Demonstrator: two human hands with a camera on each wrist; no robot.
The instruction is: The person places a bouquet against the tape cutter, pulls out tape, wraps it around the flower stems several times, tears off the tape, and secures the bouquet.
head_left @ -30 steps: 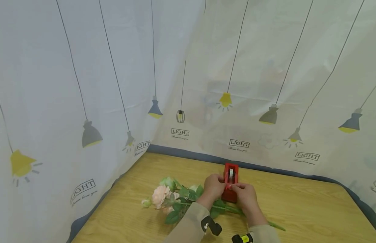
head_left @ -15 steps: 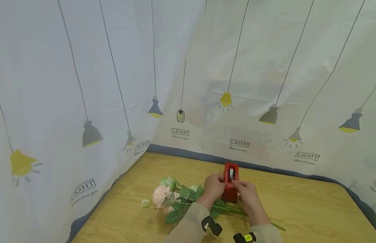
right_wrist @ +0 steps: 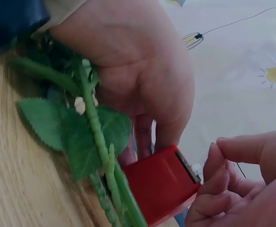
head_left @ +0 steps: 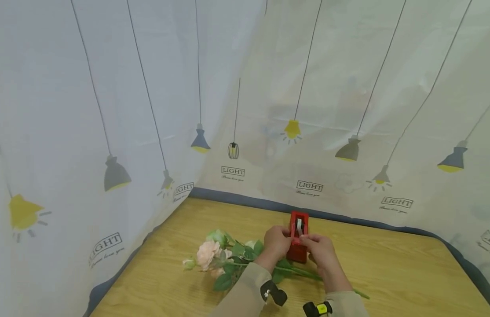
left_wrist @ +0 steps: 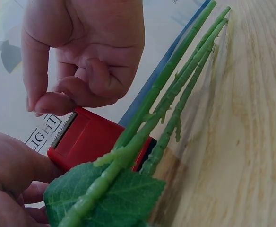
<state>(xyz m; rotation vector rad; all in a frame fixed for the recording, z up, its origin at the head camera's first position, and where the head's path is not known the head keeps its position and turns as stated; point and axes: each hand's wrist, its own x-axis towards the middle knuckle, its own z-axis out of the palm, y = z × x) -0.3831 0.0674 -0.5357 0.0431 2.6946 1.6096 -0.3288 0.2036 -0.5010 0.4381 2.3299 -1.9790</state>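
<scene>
A red tape dispenser (head_left: 297, 253) stands on the table near its back edge, a roll of clear tape (head_left: 299, 223) inside it. My left hand (head_left: 277, 242) holds the dispenser by its left side, fingers against the red body. With thumb and forefinger my right hand (head_left: 322, 252) pinches the tape's end just over the dispenser. In the left wrist view the toothed cutter (left_wrist: 64, 128) shows right below those fingertips. Green flower stems (left_wrist: 164, 101) lie in front of the dispenser, passing beneath both forearms.
Pale pink roses (head_left: 208, 254) with green leaves (head_left: 223, 281) lie on the wooden table (head_left: 407, 273), left of the left hand. A cloth curtain (head_left: 268, 176) printed with lamps rises behind and along the left edge of the table.
The right fingers have moved from the dispenser's front up and slightly away, lifting the tape's end into a slanted strip. The left hand keeps its hold. The head view has shifted slightly.
</scene>
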